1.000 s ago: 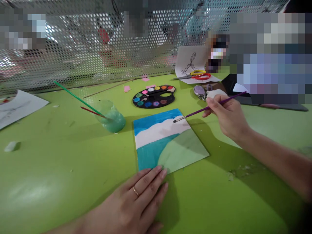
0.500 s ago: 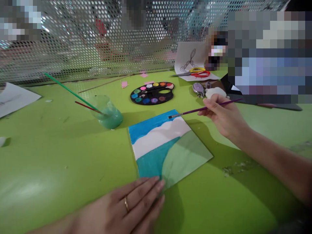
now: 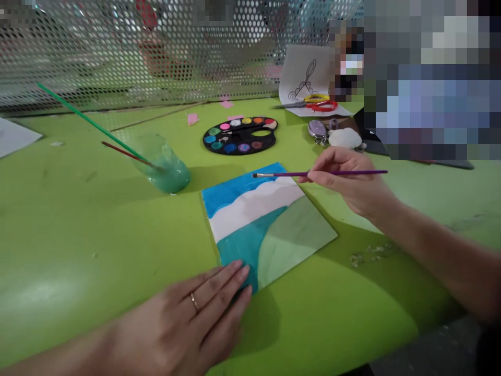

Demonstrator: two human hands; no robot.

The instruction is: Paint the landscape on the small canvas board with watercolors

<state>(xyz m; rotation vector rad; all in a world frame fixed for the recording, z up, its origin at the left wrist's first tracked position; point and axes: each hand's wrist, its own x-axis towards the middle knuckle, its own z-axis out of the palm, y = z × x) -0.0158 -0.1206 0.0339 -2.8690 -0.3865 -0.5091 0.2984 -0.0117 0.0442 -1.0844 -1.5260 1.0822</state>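
Paintbrush (image 3: 364,172) now level, pinched in my right fingers (image 3: 332,166) above the painted card (image 3: 270,219); left hand (image 3: 180,318) lies open on its lower edge.

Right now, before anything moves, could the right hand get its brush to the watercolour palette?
Probably yes. The right hand, holding a purple-handled brush, sits close to the watercolour palette, and no object stands between them; only the painting's top corner lies nearby.
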